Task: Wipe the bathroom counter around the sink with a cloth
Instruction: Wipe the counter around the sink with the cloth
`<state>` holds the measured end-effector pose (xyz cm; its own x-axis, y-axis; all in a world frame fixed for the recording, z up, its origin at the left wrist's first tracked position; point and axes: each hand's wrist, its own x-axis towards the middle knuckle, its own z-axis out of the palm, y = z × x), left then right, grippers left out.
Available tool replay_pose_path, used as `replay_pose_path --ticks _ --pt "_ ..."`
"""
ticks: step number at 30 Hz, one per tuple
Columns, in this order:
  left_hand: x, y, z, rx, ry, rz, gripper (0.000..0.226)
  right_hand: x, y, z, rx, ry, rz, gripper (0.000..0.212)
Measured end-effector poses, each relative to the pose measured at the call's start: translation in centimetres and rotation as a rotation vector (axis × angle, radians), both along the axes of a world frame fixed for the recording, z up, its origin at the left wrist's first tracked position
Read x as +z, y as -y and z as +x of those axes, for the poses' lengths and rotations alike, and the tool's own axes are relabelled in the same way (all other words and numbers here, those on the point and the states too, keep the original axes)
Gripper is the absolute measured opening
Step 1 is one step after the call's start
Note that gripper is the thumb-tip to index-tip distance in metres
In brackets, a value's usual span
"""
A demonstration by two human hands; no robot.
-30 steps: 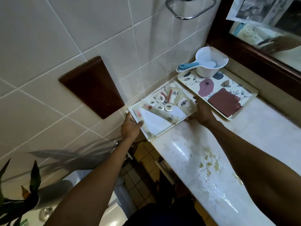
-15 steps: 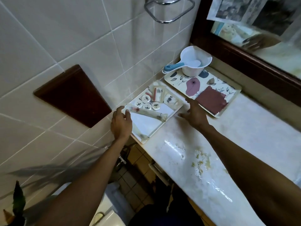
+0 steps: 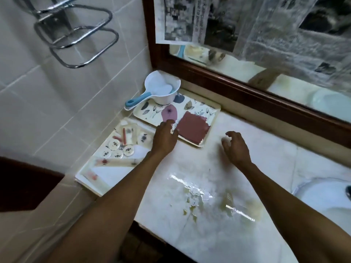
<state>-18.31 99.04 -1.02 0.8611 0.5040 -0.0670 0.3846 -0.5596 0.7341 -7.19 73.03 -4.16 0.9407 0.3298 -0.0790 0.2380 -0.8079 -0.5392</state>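
A folded dark red cloth [image 3: 192,129] lies on the near right part of a flower-printed tray [image 3: 197,108] at the back of the pale marble counter [image 3: 218,234]. My left hand [image 3: 164,138] rests at the tray's near left edge, fingertips touching the rim beside the cloth, holding nothing. My right hand [image 3: 235,149] hovers over the bare counter to the right of the tray, fingers curled and apart, empty. Wet streaks and yellowish stains [image 3: 209,201] mark the counter in front of me. The white sink basin [image 3: 322,198] shows at the right edge.
A white tray of small toiletries [image 3: 106,179] sits at the counter's left end against the tiled wall. A white scoop with a blue handle [image 3: 161,90] stands on the flowered tray's far corner. A wood-framed mirror [image 3: 266,97] runs behind; a chrome towel rack [image 3: 76,35] hangs upper left.
Both hands have let go of the toiletries tray and moved right. My left hand now touches the flowered tray's edge; my right hand has shifted onto open counter. The view has turned right.
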Motion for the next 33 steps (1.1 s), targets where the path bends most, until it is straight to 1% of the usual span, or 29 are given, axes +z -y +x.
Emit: replay_pose_path --ticks 4,6,8,10,12,15,17,20,22,25,27,30,33 --pt "0.2 1.0 4.8 -0.006 -0.103 -0.051 0.05 -2.0 1.0 2.7 0.032 -0.017 -0.111 0.049" --pt "-0.4 1.3 6.6 0.023 -0.155 -0.071 0.056 -2.8 1.2 3.3 0.04 -0.011 -0.149 0.061" --pt "-1.2 1.7 8.0 0.068 -0.186 -0.05 0.056 -3.5 1.3 3.4 0.067 0.013 -0.191 0.073" --pt "-1.7 2.2 8.9 0.128 -0.163 -0.066 0.048 -3.8 1.4 3.1 0.083 0.037 -0.227 0.07" --pt "-1.5 2.8 9.3 0.136 -0.137 -0.042 0.038 -3.9 1.5 2.8 0.082 0.057 -0.22 0.067" --pt "-1.1 3.1 9.7 0.094 -0.119 0.034 0.036 -4.0 2.1 2.9 0.088 0.067 -0.199 0.066" --pt "-0.6 3.3 10.0 0.03 -0.043 0.038 0.035 -3.8 2.4 3.2 0.101 0.041 -0.196 0.067" --pt "0.8 4.3 10.7 -0.091 0.067 0.093 0.032 -3.2 3.2 3.4 0.136 -0.008 -0.23 0.071" --pt "2.4 5.9 11.4 -0.181 0.099 0.066 0.036 -2.6 4.2 3.2 0.131 -0.056 -0.265 0.072" --pt "4.7 8.8 12.4 -0.284 0.155 0.058 0.046 -1.8 6.5 2.8 0.056 -0.103 -0.287 0.061" --pt "5.8 10.7 13.3 -0.351 0.223 0.014 0.046 -1.2 8.5 2.4 -0.014 -0.12 -0.291 0.055" --pt "6.6 13.4 14.6 -0.395 0.306 -0.106 0.042 -0.5 11.6 1.3 -0.126 -0.144 -0.289 0.053" --pt "5.8 15.2 15.5 -0.394 0.27 -0.223 0.04 -0.1 14.5 0.2 -0.225 -0.154 -0.281 0.052"
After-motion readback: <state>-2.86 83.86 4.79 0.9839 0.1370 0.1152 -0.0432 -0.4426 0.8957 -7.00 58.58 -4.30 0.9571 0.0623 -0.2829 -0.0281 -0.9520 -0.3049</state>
